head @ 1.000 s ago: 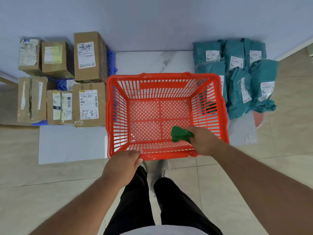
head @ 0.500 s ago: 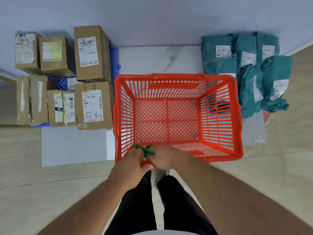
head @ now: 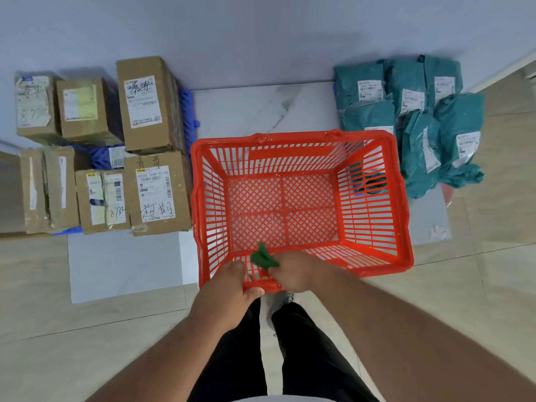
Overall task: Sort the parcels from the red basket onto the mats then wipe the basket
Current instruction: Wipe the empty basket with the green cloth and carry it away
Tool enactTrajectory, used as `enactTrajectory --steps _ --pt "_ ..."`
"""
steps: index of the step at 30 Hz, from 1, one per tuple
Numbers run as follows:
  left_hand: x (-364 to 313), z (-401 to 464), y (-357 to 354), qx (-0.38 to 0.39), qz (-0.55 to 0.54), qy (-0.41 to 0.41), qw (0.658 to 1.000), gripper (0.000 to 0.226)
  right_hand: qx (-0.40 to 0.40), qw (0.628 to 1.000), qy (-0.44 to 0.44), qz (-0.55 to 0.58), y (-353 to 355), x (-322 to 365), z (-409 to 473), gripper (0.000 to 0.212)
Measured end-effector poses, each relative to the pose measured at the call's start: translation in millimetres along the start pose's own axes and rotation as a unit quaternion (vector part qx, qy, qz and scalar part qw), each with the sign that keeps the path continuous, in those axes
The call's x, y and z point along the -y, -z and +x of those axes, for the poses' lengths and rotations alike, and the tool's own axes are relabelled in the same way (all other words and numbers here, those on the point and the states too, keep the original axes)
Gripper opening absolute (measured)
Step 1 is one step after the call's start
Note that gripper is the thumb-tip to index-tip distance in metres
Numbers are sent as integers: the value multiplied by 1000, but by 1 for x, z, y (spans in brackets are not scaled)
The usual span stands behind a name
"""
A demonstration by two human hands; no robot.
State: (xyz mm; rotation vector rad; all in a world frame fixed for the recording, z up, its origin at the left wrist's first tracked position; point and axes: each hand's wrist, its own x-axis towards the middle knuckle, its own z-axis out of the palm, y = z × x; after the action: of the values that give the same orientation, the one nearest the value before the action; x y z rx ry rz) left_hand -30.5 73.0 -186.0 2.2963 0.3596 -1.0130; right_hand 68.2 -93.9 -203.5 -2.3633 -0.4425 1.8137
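The red basket [head: 374, 204] stands on the floor in front of me with nothing inside it. My left hand [head: 229, 288] grips its near rim at the left corner. My right hand [head: 293, 272] holds a crumpled green cloth [head: 262, 256] pressed against the inside of the near wall, right beside the left hand. Several brown cardboard boxes [head: 153, 192] sit on a blue mat [head: 187, 108] to the left. Several teal mailer bags [head: 417, 117] lie piled to the right, over a red mat [head: 446, 195] that barely shows.
A blue-grey wall [head: 261, 33] runs close behind the parcels. White sheets [head: 121, 265] lie on the tiled floor under and around the basket. My legs in black trousers [head: 301, 349] are directly below the basket's near edge.
My right hand carried the green cloth from the right part of the near wall to the left, next to my left hand. The view shifted slightly.
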Motion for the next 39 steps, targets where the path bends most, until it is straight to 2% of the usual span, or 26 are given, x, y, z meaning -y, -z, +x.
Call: enactTrajectory --steps 2,4,8,10,12,15,18,20,23,26,29,33,37,39 --pt "0 2 0 -4 -11 -6 1000 39 -14 999 28 23 -9 18 1 34" --pt "-1 1 1 2 -11 -2 1000 37 -24 1000 17 7 -7 9 -5 34" --pt "-3 0 2 14 -6 10 1000 46 -18 989 -104 -103 15 -52 -31 34" --pt "-4 -1 4 14 -2 10 1000 41 -23 984 -140 -104 25 -71 -43 35" --pt "-7 -3 5 15 3 13 1000 40 -35 989 -132 -49 30 -74 -51 40" --pt "-13 -10 7 12 30 9 999 42 -71 985 -85 133 32 -61 -66 44" --pt "-15 -15 15 15 69 -18 997 42 -141 934 -61 323 32 -62 -90 32" --pt "-16 -20 27 15 68 -22 997 39 -197 879 -54 430 32 -75 -111 26" --pt "-16 -25 47 -8 47 -5 999 30 -261 773 -33 577 32 -102 -143 22" --pt "-12 -26 60 -55 12 26 998 24 -322 675 -34 663 36 -137 -177 24" --pt "-17 -23 64 -84 -22 65 994 20 -384 619 -57 683 42 -186 -195 26" --pt "-41 -31 57 -138 -48 123 982 17 -428 605 -110 663 49 -259 -182 35" --pt "-66 -32 38 -163 -52 186 967 20 -373 584 -155 704 54 -320 -129 44" --pt "-78 -28 29 -169 -51 207 962 20 -346 589 -172 710 55 -339 -98 46"
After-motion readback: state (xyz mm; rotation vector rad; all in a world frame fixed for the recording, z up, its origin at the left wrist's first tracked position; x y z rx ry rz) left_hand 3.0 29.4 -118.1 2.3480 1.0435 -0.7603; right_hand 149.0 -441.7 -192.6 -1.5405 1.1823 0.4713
